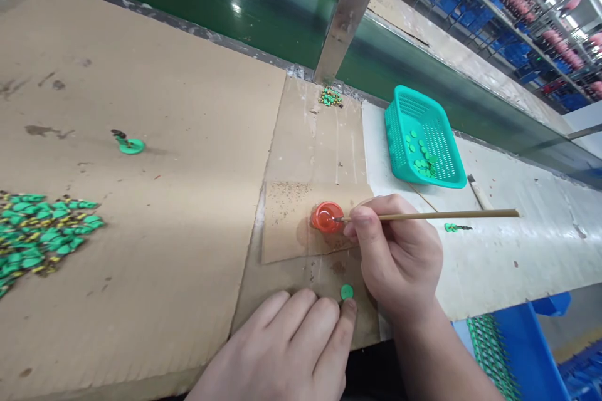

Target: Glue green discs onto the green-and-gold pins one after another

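Note:
My right hand [399, 250] pinches a thin wooden stick [451, 215], whose dark tip dips into a small red cup [328, 217] of liquid. The cup stands on a piece of cardboard [286, 232] dotted with small specks. Near the table's front edge lies my left hand [291, 351], back up, its fingers bent and close together. One fingertip of it touches or almost touches the lower edge of a small green disc [347, 291]. Whether anything is under its palm is hidden.
Green, yellow and dark pieces [42, 232] are heaped at the left; a green disc with a dark piece [132, 146] stands behind them. A turquoise basket [399, 138] holds green discs. A small pile [330, 97] lies at the back. A blue bin [531, 351] sits below right.

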`<state>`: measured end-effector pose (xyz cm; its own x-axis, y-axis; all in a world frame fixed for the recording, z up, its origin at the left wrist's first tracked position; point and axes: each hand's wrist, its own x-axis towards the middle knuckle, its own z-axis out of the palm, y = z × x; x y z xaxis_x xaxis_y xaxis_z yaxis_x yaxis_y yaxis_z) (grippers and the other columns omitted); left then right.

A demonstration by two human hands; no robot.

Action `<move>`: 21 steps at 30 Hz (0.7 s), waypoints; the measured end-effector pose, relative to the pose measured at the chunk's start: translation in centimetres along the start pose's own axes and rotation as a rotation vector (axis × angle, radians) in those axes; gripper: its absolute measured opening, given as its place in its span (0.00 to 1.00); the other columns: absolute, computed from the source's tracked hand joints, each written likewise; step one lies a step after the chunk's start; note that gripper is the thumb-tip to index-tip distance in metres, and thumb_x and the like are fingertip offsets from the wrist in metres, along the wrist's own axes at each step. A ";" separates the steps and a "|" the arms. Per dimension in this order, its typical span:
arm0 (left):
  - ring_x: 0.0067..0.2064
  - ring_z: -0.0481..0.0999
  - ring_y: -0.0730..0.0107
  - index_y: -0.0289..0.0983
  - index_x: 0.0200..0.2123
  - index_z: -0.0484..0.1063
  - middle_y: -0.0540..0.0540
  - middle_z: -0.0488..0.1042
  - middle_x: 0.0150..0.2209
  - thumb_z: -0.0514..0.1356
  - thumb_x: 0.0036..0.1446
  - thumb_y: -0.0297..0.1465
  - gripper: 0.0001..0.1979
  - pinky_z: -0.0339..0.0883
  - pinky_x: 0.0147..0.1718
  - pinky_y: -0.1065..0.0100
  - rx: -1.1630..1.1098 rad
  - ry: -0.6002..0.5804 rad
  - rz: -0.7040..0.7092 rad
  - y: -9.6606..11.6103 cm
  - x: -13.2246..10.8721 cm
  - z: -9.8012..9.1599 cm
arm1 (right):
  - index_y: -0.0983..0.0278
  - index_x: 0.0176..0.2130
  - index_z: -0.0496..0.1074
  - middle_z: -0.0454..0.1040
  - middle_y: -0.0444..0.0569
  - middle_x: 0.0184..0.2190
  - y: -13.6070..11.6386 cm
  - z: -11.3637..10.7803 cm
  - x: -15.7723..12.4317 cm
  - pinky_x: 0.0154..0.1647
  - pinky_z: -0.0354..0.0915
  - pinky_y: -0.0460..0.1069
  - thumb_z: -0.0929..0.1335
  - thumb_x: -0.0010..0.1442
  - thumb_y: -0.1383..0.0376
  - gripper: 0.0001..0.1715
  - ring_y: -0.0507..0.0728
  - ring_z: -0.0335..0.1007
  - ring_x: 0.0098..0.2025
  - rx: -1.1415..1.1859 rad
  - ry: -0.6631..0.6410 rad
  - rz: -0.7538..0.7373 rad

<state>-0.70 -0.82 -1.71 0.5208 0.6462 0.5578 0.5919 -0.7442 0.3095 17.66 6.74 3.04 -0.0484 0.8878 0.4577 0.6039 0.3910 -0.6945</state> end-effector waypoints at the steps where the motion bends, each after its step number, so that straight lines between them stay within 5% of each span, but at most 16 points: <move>1: 0.36 0.75 0.63 0.35 0.55 0.83 0.50 0.76 0.35 0.56 0.76 0.22 0.16 0.68 0.37 0.55 0.003 0.009 0.000 0.0 0.1 0.0 | 0.57 0.38 0.77 0.80 0.40 0.30 0.0 0.0 0.0 0.32 0.71 0.48 0.74 0.83 0.62 0.15 0.52 0.79 0.31 -0.001 -0.001 -0.004; 15: 0.36 0.73 0.62 0.33 0.57 0.83 0.50 0.74 0.35 0.57 0.76 0.23 0.16 0.66 0.37 0.55 0.007 -0.019 0.022 -0.1 0.4 -0.4 | 0.58 0.41 0.79 0.80 0.41 0.32 -0.3 -0.3 0.0 0.33 0.74 0.48 0.73 0.81 0.67 0.12 0.52 0.79 0.32 0.037 0.046 -0.099; 21: 0.41 0.75 0.59 0.30 0.61 0.82 0.46 0.78 0.40 0.56 0.79 0.23 0.17 0.67 0.43 0.53 -0.043 -0.061 0.039 -0.2 0.1 -0.7 | 0.60 0.51 0.77 0.79 0.44 0.32 -0.9 -2.9 -4.4 0.31 0.78 0.53 0.67 0.85 0.68 0.09 0.56 0.78 0.30 -0.060 0.043 -0.217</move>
<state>-1.20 -0.75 -1.22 0.5800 0.6250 0.5225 0.5445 -0.7745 0.3220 19.69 1.77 3.27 -0.1489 0.7729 0.6168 0.6293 0.5552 -0.5438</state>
